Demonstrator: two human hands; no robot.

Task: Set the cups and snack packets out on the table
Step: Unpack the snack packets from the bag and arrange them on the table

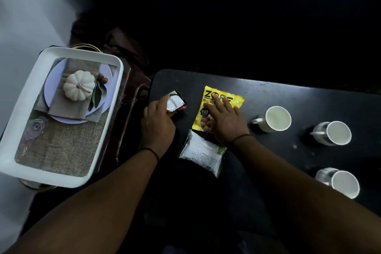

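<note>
**Last packets going down beside the cups**

From where I am standing, the person is leaning over the dark table [268,97] and working with both hands at its near corner. The left hand [157,123] is curling its fingers round a silver-and-red packet [176,104], holding it just above or on the table edge; I am guessing it is being brought across from the white tray [61,113], which is sitting on a stand to the left and is showing only its printed liner. The right hand [223,121] is lying flat, fingers spread, on the yellow packet [218,107], seemingly pressing it square so that its front is facing up. A white-and-green packet [203,154] is lying just below the yellow one, touching that hand's heel. Three white cups [276,118] are standing apart on the right side, mouths up, leaving the left end free for snacks.
</note>
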